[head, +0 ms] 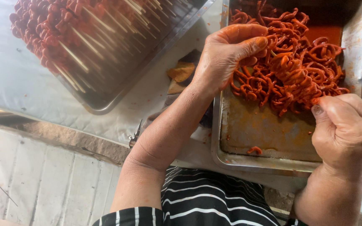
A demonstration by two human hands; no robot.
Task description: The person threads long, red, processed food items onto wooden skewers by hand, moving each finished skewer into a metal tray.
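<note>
- Marinated curled strips [292, 69], coated in orange-red sauce, are heaped in the upper half of the steel tray [248, 159] directly in front of the person; one loose strip [254, 149] lies apart on the tray's bare lower floor.
- The left hand [227, 54] is pressed into the left edge of the heap, fingers curled and closed on a few strips.
- The right hand [346, 129] is held at the lower right edge of the heap, fingers bunched; the thumb and forefinger are pinched on the end of one strip.
- Step in hand, as judged: strips are being separated from the heap, one being drawn out by the right hand while the mass is restrained by the left.
- Next move, as judged: a clean pull is called for, since the strips are tangled and slick; neighbouring pieces are likely to be dragged along.
- Count: two trays are seen, the second tray [105, 106] lying well apart at upper left and loaded with red skewered pieces [49, 25] on pale sticks.
- Strips and skewers are too many and too overlapped to be counted.
- A striped garment [206, 196] is visible at the bottom.
</note>
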